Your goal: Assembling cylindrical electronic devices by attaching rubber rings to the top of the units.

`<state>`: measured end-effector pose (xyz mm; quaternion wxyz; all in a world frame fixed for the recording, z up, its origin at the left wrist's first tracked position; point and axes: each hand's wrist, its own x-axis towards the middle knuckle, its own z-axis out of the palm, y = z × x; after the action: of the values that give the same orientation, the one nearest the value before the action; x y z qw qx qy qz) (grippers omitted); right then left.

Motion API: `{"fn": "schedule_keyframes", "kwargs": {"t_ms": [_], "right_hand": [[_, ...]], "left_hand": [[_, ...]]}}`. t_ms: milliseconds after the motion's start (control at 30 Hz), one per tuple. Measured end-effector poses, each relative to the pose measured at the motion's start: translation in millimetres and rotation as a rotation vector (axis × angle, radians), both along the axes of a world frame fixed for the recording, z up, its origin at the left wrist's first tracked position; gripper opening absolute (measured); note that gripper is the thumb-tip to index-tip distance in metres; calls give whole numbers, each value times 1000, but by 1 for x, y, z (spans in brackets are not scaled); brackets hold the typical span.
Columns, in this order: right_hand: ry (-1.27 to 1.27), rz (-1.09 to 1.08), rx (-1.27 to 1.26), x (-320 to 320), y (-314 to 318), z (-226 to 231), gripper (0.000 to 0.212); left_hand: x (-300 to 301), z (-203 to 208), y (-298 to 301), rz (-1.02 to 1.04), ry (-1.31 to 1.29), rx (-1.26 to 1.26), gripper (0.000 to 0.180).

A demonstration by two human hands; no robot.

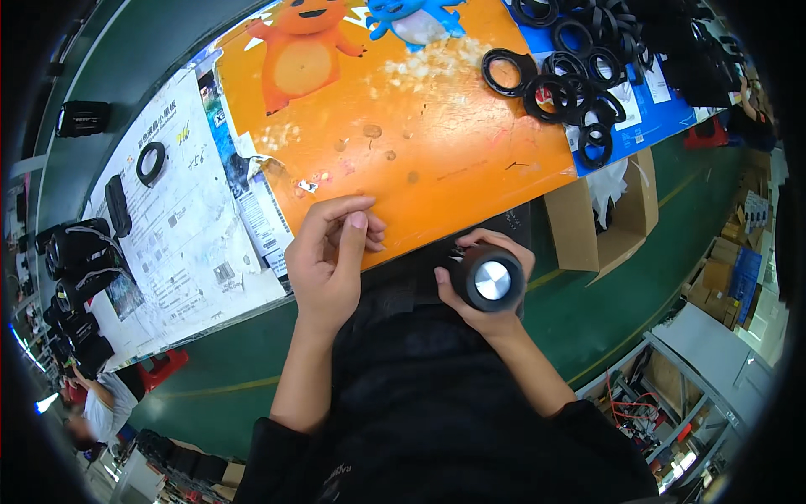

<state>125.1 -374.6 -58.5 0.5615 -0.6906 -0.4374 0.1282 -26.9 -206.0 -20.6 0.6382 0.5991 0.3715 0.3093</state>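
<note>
My right hand is wrapped round a black cylinder with a shiny silver disc at its end, held in front of my body just off the table's near edge. The silver end faces up toward me; the cylinder's far end is hidden. My left hand is over the near edge of the orange tabletop. Its fingers curl in and the thumb lies close against them; whether anything small is between them is hidden. Several black rings lie heaped at the far right of the table.
A single black ring and a black bar-shaped part lie on white paper at left, near black gear. An open cardboard box stands right of the table. Another person is at lower left; a metal-framed bench is at right.
</note>
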Motion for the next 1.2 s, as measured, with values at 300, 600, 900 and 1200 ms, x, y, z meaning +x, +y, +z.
{"fn": "schedule_keyframes", "kwargs": {"t_ms": [300,600,900,1200], "right_hand": [[34,-38,-47,-6,4,-6,83],[864,236,-256,1,-16,14,71],[1933,735,135,-13,-19,42,79],[1483,472,-296,0,-4,74,79]], "left_hand": [[-4,2,-1,30,-14,-11,19],[-6,11,3,-213,46,22,26],[9,20,-16,-543,-432,-441,40],[-6,9,-18,-358,-338,-231,34]]}}
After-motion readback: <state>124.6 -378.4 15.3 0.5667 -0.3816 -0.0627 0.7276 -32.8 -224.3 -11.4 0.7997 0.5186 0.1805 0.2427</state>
